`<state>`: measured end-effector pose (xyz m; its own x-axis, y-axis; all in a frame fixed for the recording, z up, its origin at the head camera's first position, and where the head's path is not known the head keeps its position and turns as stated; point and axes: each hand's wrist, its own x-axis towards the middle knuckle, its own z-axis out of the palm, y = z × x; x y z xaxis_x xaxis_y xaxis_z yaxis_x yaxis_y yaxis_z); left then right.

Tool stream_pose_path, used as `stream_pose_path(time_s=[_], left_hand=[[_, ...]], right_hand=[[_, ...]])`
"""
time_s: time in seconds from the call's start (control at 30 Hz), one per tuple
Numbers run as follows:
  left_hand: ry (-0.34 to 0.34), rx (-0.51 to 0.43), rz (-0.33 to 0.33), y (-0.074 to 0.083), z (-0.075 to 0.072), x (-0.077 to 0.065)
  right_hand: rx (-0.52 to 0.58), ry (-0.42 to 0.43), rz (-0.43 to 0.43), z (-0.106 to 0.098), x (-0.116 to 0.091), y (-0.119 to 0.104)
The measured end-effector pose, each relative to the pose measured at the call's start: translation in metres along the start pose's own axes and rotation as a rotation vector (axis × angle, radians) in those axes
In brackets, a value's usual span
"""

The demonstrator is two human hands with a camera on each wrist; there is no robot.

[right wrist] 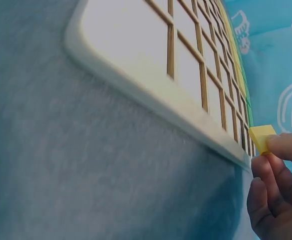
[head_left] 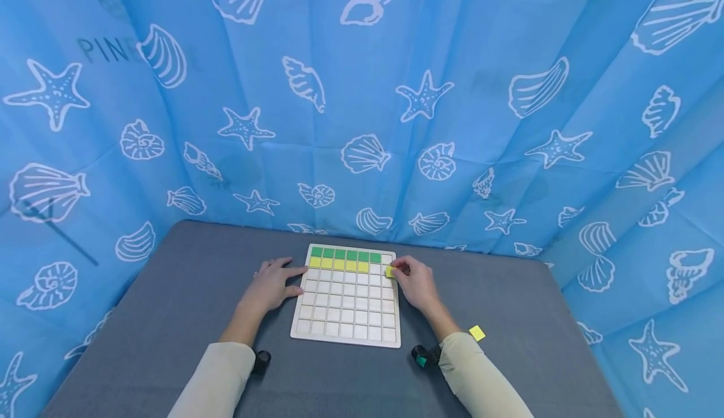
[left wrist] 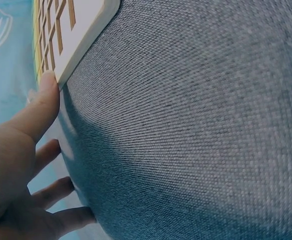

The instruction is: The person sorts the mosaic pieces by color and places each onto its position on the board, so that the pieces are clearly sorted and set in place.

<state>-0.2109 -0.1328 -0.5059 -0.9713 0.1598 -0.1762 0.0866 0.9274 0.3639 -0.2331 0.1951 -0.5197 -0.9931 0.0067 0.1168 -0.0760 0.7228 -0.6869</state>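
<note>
A white grid board lies on the grey table. Green square tiles line most of its top row, and yellow square tiles fill much of the second row from the left. My right hand pinches a yellow tile between thumb and fingers, at the board's right edge near the second row. With fingers spread, my left hand touches the board's left edge; in the left wrist view the thumb rests on the rim.
Another yellow tile lies on the grey table beside the right forearm. A dark band sits at the right wrist, and another at the left. Behind the table hangs a blue curtain with white shells and starfish.
</note>
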Motion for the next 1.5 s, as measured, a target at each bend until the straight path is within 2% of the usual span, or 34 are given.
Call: stream_pose_path(time_s=[0.57, 0.8, 0.93, 1.27, 1.5], left_hand=[[0.007, 0.020, -0.003, 0.000, 0.002, 0.000], [0.008, 0.025, 0.001, -0.001, 0.002, 0.001], [0.008, 0.025, 0.006, -0.002, 0.002, 0.001], [0.003, 0.024, 0.019, -0.003, 0.000, 0.001], [-0.006, 0.025, 0.002, -0.002, 0.002, 0.002]], right_hand=[[0.038, -0.041, 0.048, 0.019, 0.011, -0.015], [0.024, -0.046, 0.001, 0.023, 0.014, -0.018], [0.025, -0.063, 0.007, 0.025, 0.015, -0.019], [-0.059, -0.088, -0.020, 0.025, 0.016, -0.020], [-0.139, -0.133, -0.045, 0.022, 0.010, -0.022]])
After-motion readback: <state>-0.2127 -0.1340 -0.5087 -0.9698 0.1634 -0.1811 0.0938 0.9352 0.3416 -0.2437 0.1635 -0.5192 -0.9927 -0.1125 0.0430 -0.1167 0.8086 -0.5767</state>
